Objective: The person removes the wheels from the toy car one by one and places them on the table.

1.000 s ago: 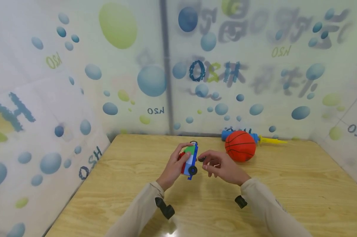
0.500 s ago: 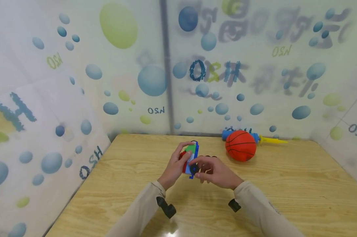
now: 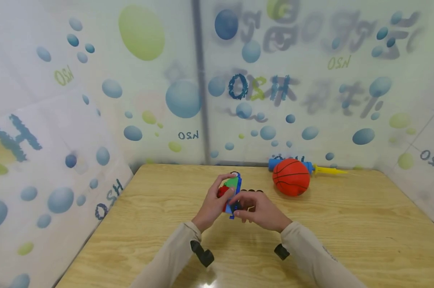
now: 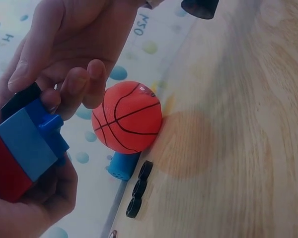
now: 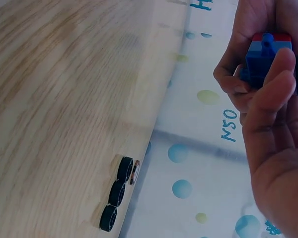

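My left hand (image 3: 212, 206) grips a toy block car (image 3: 232, 183) made of red, green and blue bricks, held above the table and tipped on end. Low on the car's near side sits a black wheel (image 4: 21, 99). My right hand (image 3: 262, 212) pinches this wheel between thumb and fingers, which cover most of it in the head view. In the right wrist view, the car's blue end (image 5: 260, 62) shows between the two hands.
Three black tires (image 5: 117, 193) stand in a row on the wooden table (image 3: 148, 196), a small round disc (image 5: 134, 172) beside them. Farther back on the right are a red basketball (image 3: 291, 177) and a blue pump with a yellow tip (image 3: 330, 171), against the patterned wall.
My right hand has moved left, from beside the car onto the black wheel, and its fingers now cover the wheel. My left hand keeps its hold on the car nearly in place.
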A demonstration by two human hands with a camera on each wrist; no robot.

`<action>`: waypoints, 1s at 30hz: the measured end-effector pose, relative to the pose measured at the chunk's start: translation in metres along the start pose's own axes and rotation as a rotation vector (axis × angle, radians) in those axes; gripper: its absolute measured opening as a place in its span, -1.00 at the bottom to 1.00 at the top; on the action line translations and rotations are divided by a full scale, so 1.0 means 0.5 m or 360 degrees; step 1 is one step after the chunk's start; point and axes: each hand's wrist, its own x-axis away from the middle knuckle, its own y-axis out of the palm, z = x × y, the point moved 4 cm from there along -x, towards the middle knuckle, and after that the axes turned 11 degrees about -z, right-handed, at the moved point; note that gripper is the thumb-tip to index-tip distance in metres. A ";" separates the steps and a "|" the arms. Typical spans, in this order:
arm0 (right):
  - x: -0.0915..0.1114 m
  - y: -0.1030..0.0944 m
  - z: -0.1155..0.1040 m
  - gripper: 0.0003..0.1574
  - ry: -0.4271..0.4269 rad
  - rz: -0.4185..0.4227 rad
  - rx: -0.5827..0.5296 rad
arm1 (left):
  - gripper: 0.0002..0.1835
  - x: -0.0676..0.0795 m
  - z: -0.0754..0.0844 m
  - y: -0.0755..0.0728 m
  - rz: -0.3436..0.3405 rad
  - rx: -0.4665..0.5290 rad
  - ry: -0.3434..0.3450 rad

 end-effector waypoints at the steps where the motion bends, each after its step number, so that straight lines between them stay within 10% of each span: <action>1: 0.000 0.001 0.000 -0.75 0.0003 0.0009 -0.0004 | -0.57 0.000 -0.001 0.000 -0.0007 0.0002 -0.0001; 21: 0.002 0.012 0.009 -0.81 0.0105 0.0084 0.0064 | -0.59 -0.007 -0.023 0.010 -0.0088 -0.0207 -0.0080; 30: 0.010 0.009 -0.016 -0.80 0.0001 0.0270 0.0354 | -0.61 -0.013 -0.024 -0.008 -0.0006 -0.0175 -0.0111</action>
